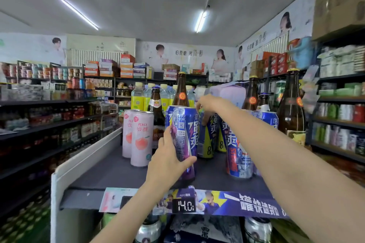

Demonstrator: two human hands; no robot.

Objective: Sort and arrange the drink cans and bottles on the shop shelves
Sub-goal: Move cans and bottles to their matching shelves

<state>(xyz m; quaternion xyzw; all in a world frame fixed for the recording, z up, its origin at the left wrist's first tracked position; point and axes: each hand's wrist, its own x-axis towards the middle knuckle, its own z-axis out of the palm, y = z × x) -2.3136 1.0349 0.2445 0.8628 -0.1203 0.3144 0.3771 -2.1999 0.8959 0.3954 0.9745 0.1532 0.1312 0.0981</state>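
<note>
I see the left hand [167, 161] wrapped round 1 purple can [184, 140]; beyond it, the right hand [205, 102] seems to pinch a blue-yellow can's [207, 140] top.

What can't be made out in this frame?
Head view only:
- Right hand: fingers hidden behind the purple can; what it touches, if anything, can't be told.
- Lower-shelf cans: cut by the bottom edge and covered by the price strip.
- Side-shelf goods: too blurred to identify.
- Left hand covers the purple can's lower label.
</note>
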